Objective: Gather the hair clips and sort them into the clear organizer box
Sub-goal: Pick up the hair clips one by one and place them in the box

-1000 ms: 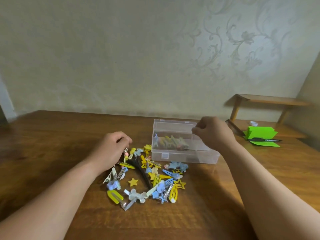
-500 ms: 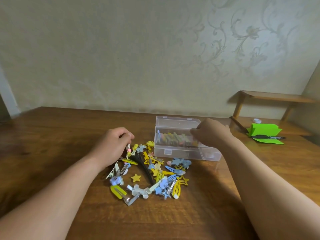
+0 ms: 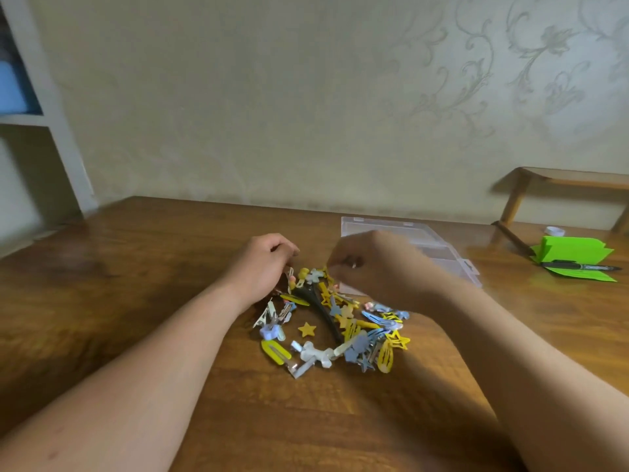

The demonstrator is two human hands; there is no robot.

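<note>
A pile of hair clips (image 3: 340, 327), mostly yellow, blue and silver with one long black clip (image 3: 320, 310), lies on the wooden table (image 3: 136, 267). My left hand (image 3: 263, 267) rests at the pile's far left edge with its fingers curled; I see nothing in it. My right hand (image 3: 371, 264), blurred by motion, hovers over the far edge of the pile with fingertips pinched close to a yellow clip; whether it grips the clip is unclear. Behind that hand stands the clear organizer box (image 3: 446, 252), lid open and largely hidden.
A green folded paper holder (image 3: 575, 255) with a black marker (image 3: 582, 267) lies at the right. A small wooden shelf (image 3: 565, 180) stands at the back right by the patterned wall. A white shelving unit (image 3: 51, 131) is at the left.
My right hand has left the organizer box and swung left and down to the far edge of the clip pile. My left hand has stayed in place. The camera has turned left.
</note>
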